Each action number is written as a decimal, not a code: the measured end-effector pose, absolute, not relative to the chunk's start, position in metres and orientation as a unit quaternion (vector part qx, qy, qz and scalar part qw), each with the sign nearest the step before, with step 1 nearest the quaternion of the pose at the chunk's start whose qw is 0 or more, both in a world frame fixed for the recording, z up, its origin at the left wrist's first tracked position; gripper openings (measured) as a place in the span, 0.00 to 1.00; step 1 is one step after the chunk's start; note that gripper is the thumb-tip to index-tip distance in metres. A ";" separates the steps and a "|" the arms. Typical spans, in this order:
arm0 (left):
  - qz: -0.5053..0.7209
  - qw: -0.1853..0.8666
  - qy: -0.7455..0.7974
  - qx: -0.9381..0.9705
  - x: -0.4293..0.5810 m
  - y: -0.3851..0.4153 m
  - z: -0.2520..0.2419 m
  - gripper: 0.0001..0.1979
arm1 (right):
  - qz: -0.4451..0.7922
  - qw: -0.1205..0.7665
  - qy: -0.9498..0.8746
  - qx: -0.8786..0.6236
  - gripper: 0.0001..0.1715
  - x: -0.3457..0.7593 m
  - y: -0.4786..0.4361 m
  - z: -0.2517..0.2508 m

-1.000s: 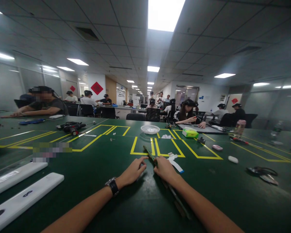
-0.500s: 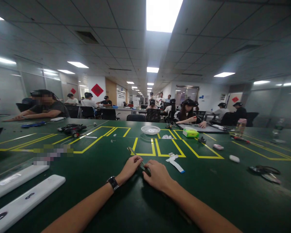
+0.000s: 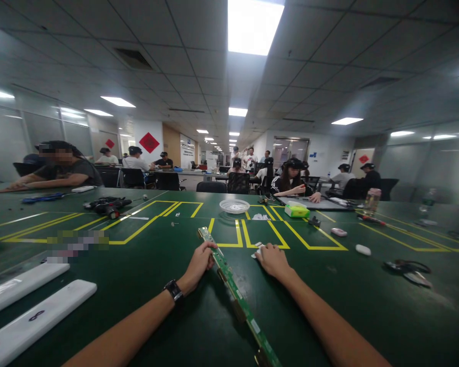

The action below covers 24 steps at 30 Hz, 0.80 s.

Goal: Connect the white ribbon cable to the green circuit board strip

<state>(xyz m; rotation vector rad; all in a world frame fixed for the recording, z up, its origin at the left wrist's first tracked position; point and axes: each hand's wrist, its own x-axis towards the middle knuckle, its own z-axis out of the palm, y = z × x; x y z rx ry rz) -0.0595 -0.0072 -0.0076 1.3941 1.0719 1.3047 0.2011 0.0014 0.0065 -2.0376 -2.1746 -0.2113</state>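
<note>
Table [image 3: 386, 300]: wide, green, marked with yellow tape boxes.
Circuit board [image 3: 233, 288]: long narrow green strip lying on the table between both arms, running from the near edge towards the yellow boxes.
Left hand [image 3: 199, 261]: fingers curled onto the board's left edge near its far end.
Right hand [image 3: 273, 260]: palm down, apart from the board, fingers bent over a white strip [image 3: 257, 250]; whether it pinches cannot be told.

Single head view, looking forward-down across green table [image 3: 145, 285], hands near.

Left grip [image 3: 199, 260] curled, knuckles up, right grip [image 3: 272, 259] flat, palm down, left forearm [image 3: 132, 330], right forearm [image 3: 329, 322] stretched forward
</note>
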 end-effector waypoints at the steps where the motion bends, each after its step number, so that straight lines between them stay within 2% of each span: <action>1: 0.535 0.456 0.434 0.563 -0.059 -0.008 -0.006 0.12 | -0.068 0.079 -0.739 -0.665 0.26 0.193 -0.002 0.006; 5: 0.554 0.454 0.416 0.561 -0.059 -0.011 -0.002 0.18 | -0.057 0.095 -0.779 -0.617 0.23 0.166 -0.013 0.009; 8: 0.547 0.499 0.384 0.552 -0.057 -0.018 0.002 0.21 | -0.051 0.106 -0.789 -0.603 0.20 0.160 -0.017 0.012; 16: 0.533 0.531 0.378 0.540 -0.045 -0.031 0.002 0.29 | -0.044 0.129 -0.771 -0.622 0.30 0.171 -0.014 0.008; 20: 0.533 0.532 0.402 0.520 -0.045 -0.029 -0.002 0.31 | -0.026 0.126 -0.773 -0.621 0.26 0.170 -0.013 0.008; 24: 0.539 0.555 0.413 0.480 -0.047 -0.025 -0.004 0.35 | 0.019 0.174 -0.780 -0.601 0.22 0.168 -0.011 0.008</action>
